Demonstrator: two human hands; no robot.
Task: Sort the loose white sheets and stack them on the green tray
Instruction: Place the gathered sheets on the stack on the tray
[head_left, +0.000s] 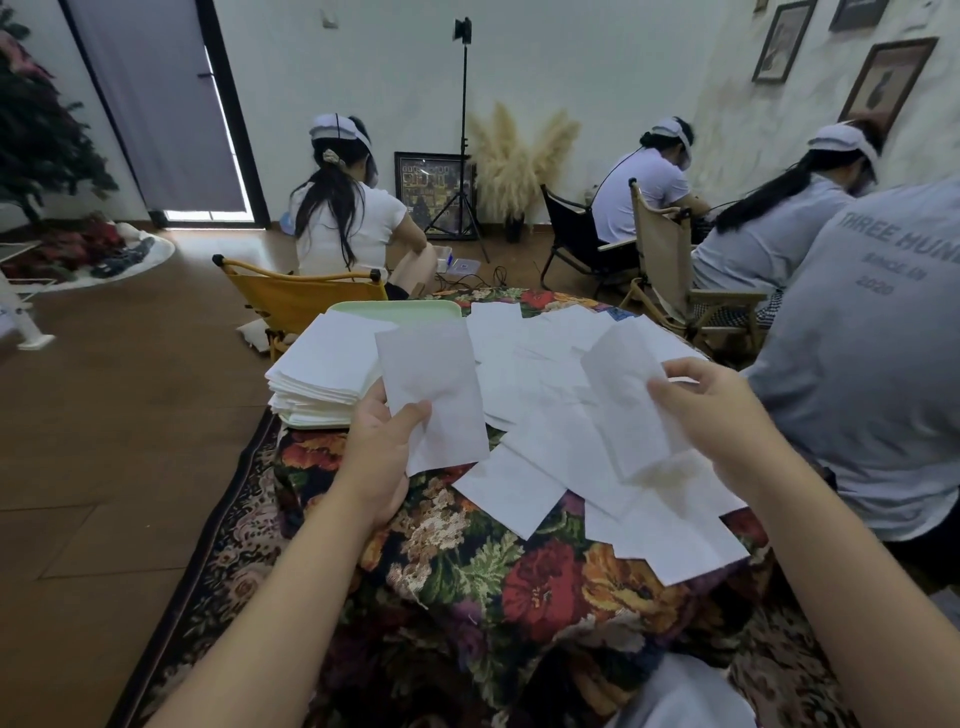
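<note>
Left hand (382, 441): holds one white sheet (434, 395) upright over the near left of the table, thumb pressed on the front face and fingers behind, pinching its lower edge. Held by the bottom, the sheet stands clear of the pile and sits just beside the stack, probably ready to go down on it.

Right hand (711, 410): pinches a second sheet (626, 400) at its right edge, thumb and fingers closed on the paper. The sheet hangs tilted above the pile, lifted free so it separates from those under it.

Stack (324, 374): squared sheets piled on the tray at the far left, edges roughly aligned. That suggests a good part of the sorting is done.

Tray (395, 307): pale green, mostly covered, only its far rim and near lip show.

Loose sheets (550, 457): many remain scattered and overlapping across the middle and right of the cloth (498, 566), some hanging off the near edge, so plenty is left to do.

Judgement: one sheet per hand lets both be checked and aligned before stacking; thin paper may slip or drag a neighbour along.
</note>
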